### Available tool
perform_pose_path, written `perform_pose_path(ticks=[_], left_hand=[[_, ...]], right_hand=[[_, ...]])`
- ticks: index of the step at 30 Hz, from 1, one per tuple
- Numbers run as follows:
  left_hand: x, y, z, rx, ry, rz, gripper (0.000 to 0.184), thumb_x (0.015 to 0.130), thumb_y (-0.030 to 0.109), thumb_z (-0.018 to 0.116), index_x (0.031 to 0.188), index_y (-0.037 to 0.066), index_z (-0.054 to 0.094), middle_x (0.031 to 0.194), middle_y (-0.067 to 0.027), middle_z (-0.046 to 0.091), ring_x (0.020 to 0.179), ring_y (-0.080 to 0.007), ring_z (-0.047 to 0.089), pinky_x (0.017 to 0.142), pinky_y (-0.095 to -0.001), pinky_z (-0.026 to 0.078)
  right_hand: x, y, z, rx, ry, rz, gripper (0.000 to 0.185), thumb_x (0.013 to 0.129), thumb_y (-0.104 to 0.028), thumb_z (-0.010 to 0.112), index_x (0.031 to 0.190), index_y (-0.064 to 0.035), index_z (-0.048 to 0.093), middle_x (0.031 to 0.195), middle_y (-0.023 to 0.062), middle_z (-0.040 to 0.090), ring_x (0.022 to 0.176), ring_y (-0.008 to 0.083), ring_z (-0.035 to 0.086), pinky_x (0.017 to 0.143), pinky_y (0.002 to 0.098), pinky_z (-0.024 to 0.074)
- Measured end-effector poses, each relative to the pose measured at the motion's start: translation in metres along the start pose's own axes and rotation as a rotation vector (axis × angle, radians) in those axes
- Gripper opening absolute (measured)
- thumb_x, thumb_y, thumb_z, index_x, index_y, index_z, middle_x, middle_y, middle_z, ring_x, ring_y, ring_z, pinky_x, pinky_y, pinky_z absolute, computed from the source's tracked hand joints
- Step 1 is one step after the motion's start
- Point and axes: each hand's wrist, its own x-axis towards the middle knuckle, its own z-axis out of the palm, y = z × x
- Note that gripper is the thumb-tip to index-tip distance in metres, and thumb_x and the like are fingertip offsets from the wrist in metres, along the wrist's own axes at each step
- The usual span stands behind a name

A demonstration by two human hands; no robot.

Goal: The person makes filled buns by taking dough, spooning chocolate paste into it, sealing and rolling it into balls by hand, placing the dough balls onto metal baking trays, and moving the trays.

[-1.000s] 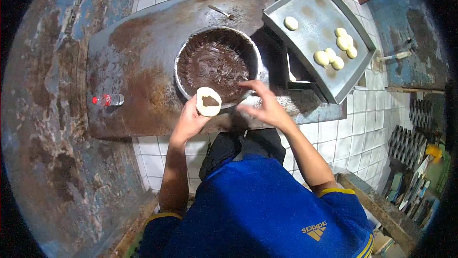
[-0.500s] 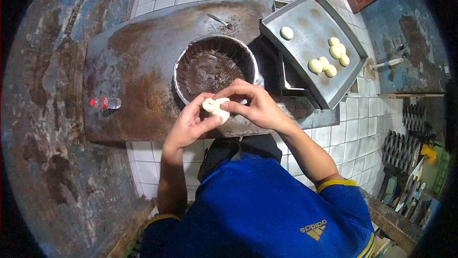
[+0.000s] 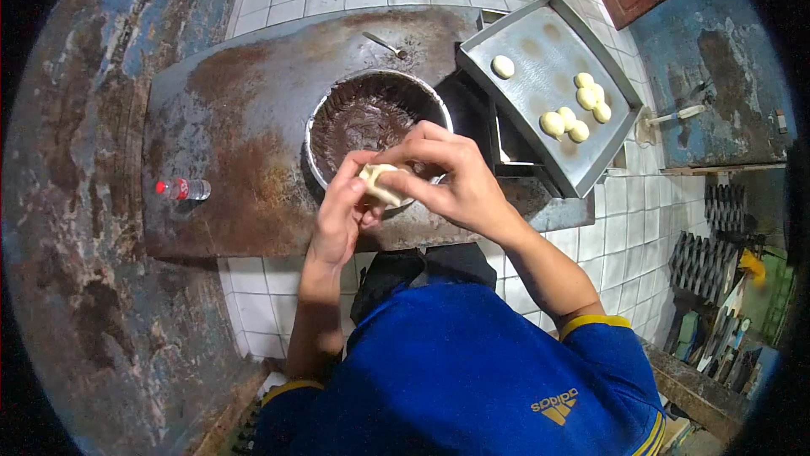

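Note:
A pale piece of dough (image 3: 381,186) is between my two hands, over the near rim of a round metal pot (image 3: 310,140). My left hand (image 3: 339,215) is closed round its left side. My right hand (image 3: 447,173) pinches it from above and the right, thumb pressed into the dough. Dark brown, thick filling (image 3: 363,123) coats the inside of the pot. To the right, a grey metal tray (image 3: 527,38) bears several pale dough balls (image 3: 553,124), some touching each other, and a single dough ball (image 3: 503,66) lies apart near its left edge.
On the worn metal table (image 3: 245,118) a small bottle with a red cap (image 3: 182,189) lies on its side at the left. Behind the pot rests a spoon (image 3: 384,44). The tray sits raised and tilted at the table's right end, beside a white tiled wall (image 3: 633,203).
My fingers have shifted on the dough, which was folded with its top edges showing and is now more covered. My right thumb presses deeper. The view has moved slightly.

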Motion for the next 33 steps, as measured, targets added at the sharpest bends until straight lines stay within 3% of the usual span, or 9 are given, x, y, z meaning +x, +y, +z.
perform_pose_path(ticks=[3,9,14,16,20,24,25,29,33], left_hand=[[0.003,-0.010,0.007,0.440,0.150,0.201,0.040,0.100,0.029,0.070,0.130,0.007,0.055,0.103,0.0018,0.062,0.082,-0.0012,0.054,0.062,-0.0161,0.039],[0.021,-0.007,0.025,0.300,0.171,0.239,0.034,0.099,0.019,0.064,0.128,0.003,0.058,0.111,-0.0013,0.065,0.088,-0.0027,0.057,0.068,-0.0178,0.044],[0.030,-0.001,0.031,0.273,0.154,0.152,0.039,0.099,0.016,0.066,0.134,0.004,0.053,0.108,-0.0033,0.067,0.083,-0.0067,0.062,0.072,-0.0213,0.051],[0.033,0.007,0.045,0.204,0.155,0.117,0.044,0.100,0.014,0.069,0.138,0.004,0.049,0.105,-0.0046,0.068,0.079,-0.0088,0.065,0.072,-0.0231,0.054],[0.051,0.010,0.090,0.431,0.229,0.411,0.041,0.095,0.003,0.077,0.128,0.001,0.054,0.094,-0.0051,0.068,0.083,-0.0100,0.067,0.069,-0.0228,0.053],[0.086,0.007,0.121,0.985,0.163,0.715,0.028,0.090,0.003,0.075,0.114,0.002,0.060,0.105,-0.0070,0.067,0.086,-0.0096,0.064,0.077,-0.0266,0.054],[0.093,0.001,0.135,0.811,0.096,0.683,0.028,0.089,0.003,0.074,0.113,0.001,0.060,0.104,-0.0076,0.067,0.088,-0.0111,0.065,0.082,-0.0282,0.054],[0.117,-0.030,0.187,0.377,-0.062,0.574,0.031,0.085,0.002,0.070,0.113,0.002,0.057,0.095,-0.0066,0.068,0.096,-0.0164,0.069,0.101,-0.0399,0.054],[0.148,-0.051,0.215,0.390,-0.135,0.646,0.044,0.080,0.007,0.075,0.117,0.004,0.051,0.088,-0.0045,0.067,0.098,-0.0191,0.071,0.112,-0.0475,0.047]], right_hand=[[-0.001,-0.005,-0.003,-0.053,0.000,0.073,0.033,0.093,-0.013,0.076,0.124,-0.0026,0.075,0.100,0.0156,0.069,0.088,0.0285,0.071,0.078,0.0388,0.0568],[-0.003,-0.016,-0.012,-0.149,0.033,-0.027,0.059,0.089,-0.023,0.083,0.142,-0.0051,0.064,0.120,0.0162,0.066,0.103,0.0295,0.070,0.086,0.0378,0.0578],[-0.012,0.014,-0.022,-0.133,0.056,0.010,0.048,0.090,-0.022,0.083,0.133,-0.0042,0.071,0.100,0.0121,0.068,0.091,0.0262,0.071,0.080,0.0366,0.0585],[-0.016,0.023,-0.022,-0.008,0.104,0.087,0.038,0.094,-0.019,0.080,0.128,-0.0022,0.074,0.096,0.0077,0.071,0.091,0.0196,0.072,0.075,0.0324,0.0602],[-0.026,0.032,-0.031,1.195,0.126,0.678,0.038,0.104,-0.021,0.070,0.138,-0.0046,0.062,0.114,0.0079,0.074,0.092,0.0148,0.076,0.059,0.0207,0.0603],[-0.041,0.036,-0.040,1.390,0.097,0.573,0.046,0.103,-0.009,0.067,0.145,-0.0084,0.049,0.113,0.0117,0.074,0.077,0.0182,0.078,0.044,0.0223,0.0586],[-0.042,0.031,-0.047,1.310,0.123,0.484,0.047,0.102,-0.005,0.066,0.146,-0.0067,0.048,0.112,0.0128,0.073,0.071,0.0197,0.077,0.043,0.0248,0.0594],[-0.041,0.027,-0.064,0.838,0.653,0.163,0.044,0.094,-0.001,0.073,0.136,0.0034,0.060,0.112,0.0107,0.073,0.101,0.0157,0.071,0.088,0.0322,0.0598],[-0.054,0.043,-0.116,0.672,0.627,0.065,0.036,0.094,-0.008,0.075,0.127,0.0067,0.070,0.119,0.0092,0.074,0.110,0.0147,0.067,0.099,0.0324,0.0532]])
